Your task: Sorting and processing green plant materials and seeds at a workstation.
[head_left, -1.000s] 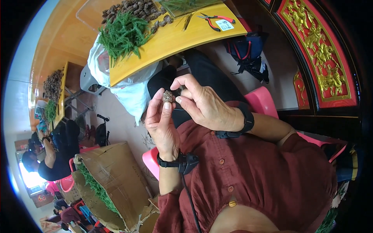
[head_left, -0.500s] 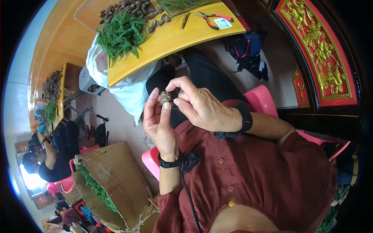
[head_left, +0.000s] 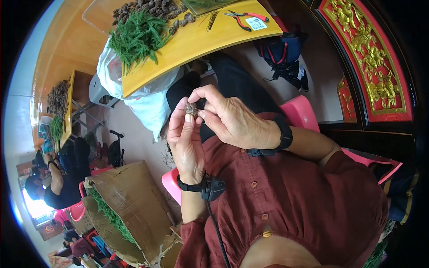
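The right fingers (head_left: 208, 92) sit closer than a second ago, now curled partly over one small, brown, scaly pine cone (head_left: 191, 108); whether they pinch it, I cannot tell. The left fingers (head_left: 177, 117) grasp it. Beyond both lie one pair of red-handled pliers (head_left: 237, 16) and feathery green sprigs (head_left: 137, 36) on a smooth yellow surface (head_left: 187, 48).

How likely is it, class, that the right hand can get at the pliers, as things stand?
Probably yes: the pliers lie uncovered near the edge of the table, and nothing visible blocks the way. The right hand is busy at the pine cone, though.
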The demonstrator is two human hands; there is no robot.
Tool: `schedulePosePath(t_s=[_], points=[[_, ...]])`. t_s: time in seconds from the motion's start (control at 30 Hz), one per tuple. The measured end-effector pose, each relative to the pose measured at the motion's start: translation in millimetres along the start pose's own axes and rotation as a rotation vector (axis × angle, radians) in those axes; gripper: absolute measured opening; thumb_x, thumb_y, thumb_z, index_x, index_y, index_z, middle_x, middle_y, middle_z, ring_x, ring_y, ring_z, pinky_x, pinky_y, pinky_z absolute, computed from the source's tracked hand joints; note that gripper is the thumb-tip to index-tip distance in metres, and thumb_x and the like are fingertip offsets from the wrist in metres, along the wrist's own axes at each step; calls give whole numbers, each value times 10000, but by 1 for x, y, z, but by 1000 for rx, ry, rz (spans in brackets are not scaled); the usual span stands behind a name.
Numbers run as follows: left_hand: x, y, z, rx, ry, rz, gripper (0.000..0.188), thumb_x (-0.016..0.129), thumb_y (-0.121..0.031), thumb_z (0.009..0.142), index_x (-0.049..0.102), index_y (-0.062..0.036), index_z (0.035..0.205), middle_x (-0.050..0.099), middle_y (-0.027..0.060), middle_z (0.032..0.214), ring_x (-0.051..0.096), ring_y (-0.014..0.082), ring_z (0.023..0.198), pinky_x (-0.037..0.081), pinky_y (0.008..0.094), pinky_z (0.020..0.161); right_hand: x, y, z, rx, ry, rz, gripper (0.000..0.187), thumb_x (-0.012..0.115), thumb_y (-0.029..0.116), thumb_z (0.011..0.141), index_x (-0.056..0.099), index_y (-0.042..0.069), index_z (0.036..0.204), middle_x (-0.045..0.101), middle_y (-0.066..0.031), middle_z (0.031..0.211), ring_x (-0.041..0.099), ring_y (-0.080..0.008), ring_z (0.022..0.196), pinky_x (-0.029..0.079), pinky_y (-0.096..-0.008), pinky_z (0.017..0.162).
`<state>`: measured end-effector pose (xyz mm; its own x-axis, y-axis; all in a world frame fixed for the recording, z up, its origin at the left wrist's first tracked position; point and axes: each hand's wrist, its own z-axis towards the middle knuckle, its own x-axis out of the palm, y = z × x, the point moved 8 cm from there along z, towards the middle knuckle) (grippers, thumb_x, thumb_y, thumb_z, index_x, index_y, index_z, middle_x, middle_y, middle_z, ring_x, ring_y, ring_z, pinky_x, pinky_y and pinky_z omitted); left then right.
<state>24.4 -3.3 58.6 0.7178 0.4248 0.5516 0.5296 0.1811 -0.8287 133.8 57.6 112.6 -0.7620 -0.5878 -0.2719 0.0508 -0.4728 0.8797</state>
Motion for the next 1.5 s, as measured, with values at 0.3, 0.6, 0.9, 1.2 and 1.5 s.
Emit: schedulePosePath(t_s=[0.3, 0.6, 0.9, 1.2, 1.5], points=[[-5, 5, 3, -35, 6, 4, 347, 542, -57, 937, 505, 1, 1276, 591, 69, 1151, 579, 128, 1002, 490, 257, 877, 4, -7, 0, 14, 9, -8, 372, 474, -42, 848, 389, 26, 1204, 465, -106, 545, 525, -257, 477, 384, -370, 482], [-3, 13, 3, -178, 77, -204, 364, 541, -76, 940, 483, -18, 1294, 576, 69, 1182, 582, 132, 1020, 498, 270, 904, -1, -10, -1, 10, -44, -40, 362, 473, -39, 852, 393, 18, 1200, 481, -101, 559, 533, -252, 486, 391, -363, 486], [-6, 8, 4, -135, 151, -177, 253, 537, -111, 949, 529, -32, 1189, 582, 82, 1152, 586, 138, 1015, 506, 260, 884, 4, -14, -2, 69, -38, -12, 250, 510, -7, 873, 454, 19, 1114, 585, -140, 682, 625, -295, 612, 457, -366, 535], [-2, -1, 5, -116, 172, -349, 262, 502, -110, 966, 487, -22, 1212, 584, 115, 1095, 593, 185, 939, 511, 271, 861, -7, -6, 0, -124, -146, -77, 59, 559, 29, 884, 519, 10, 923, 600, -140, 716, 645, -290, 650, 476, -351, 556], [-1, 5, 5, -114, 214, -284, 237, 519, -127, 960, 502, -43, 1181, 570, 124, 1129, 584, 176, 904, 494, 270, 837, -9, -8, 2, -123, -133, -17, 44, 555, 11, 884, 529, 4, 919, 614, -122, 726, 658, -247, 664, 497, -313, 571]])
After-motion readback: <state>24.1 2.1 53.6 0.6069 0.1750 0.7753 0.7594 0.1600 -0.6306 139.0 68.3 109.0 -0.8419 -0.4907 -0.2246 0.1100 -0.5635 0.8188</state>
